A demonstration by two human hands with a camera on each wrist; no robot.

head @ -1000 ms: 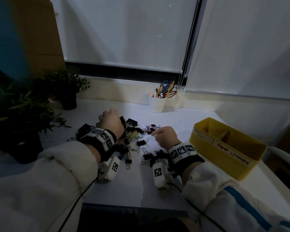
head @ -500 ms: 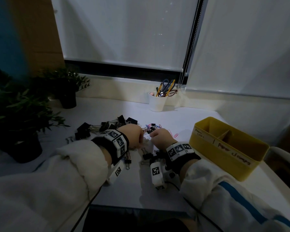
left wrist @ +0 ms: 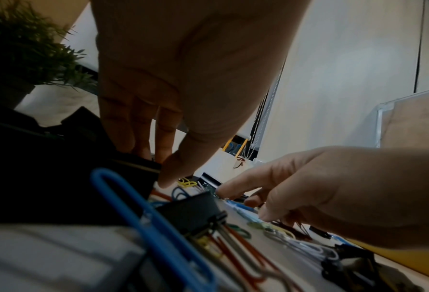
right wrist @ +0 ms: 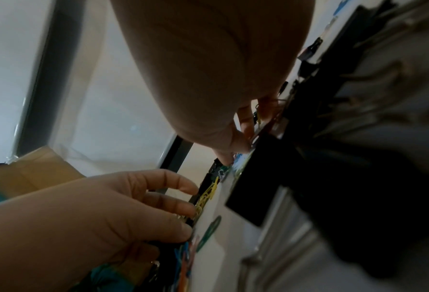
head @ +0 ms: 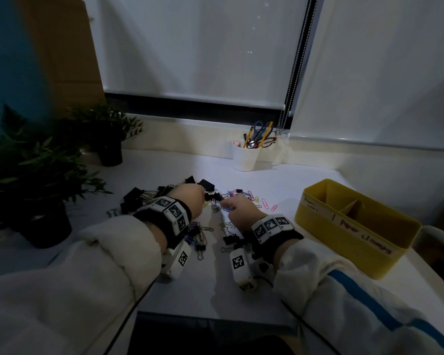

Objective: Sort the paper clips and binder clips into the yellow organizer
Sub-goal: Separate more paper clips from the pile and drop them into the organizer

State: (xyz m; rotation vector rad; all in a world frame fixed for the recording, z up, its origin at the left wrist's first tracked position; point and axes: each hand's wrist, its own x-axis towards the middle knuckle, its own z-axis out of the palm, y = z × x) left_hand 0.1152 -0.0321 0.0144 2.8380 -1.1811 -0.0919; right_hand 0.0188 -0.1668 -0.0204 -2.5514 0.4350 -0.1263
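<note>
Black binder clips [head: 136,198] and coloured paper clips [head: 251,198] lie mixed in a pile at the middle of the white table [head: 215,290]. The yellow organizer [head: 344,234] stands to the right, a divider splitting it into labelled compartments. My left hand [head: 203,198] reaches down into the pile; in the left wrist view its thumb and fingertips [left wrist: 158,168] pinch the edge of a black binder clip [left wrist: 143,162]. My right hand [head: 226,204] is close beside it, index finger stretched onto the clips. Its other fingers [left wrist: 278,217] curl round a few paper clips [right wrist: 268,104].
A white cup [head: 244,160] with scissors and pencils stands at the back by the window sill. Two dark potted plants [head: 36,180] [head: 108,139] fill the left side. More clips [head: 203,239] lie between my wrists. The table's front edge runs just below my sleeves.
My left hand has moved right from the binder clips at the left to the middle of the pile, next to the right hand. The right hand has shifted slightly forward.
</note>
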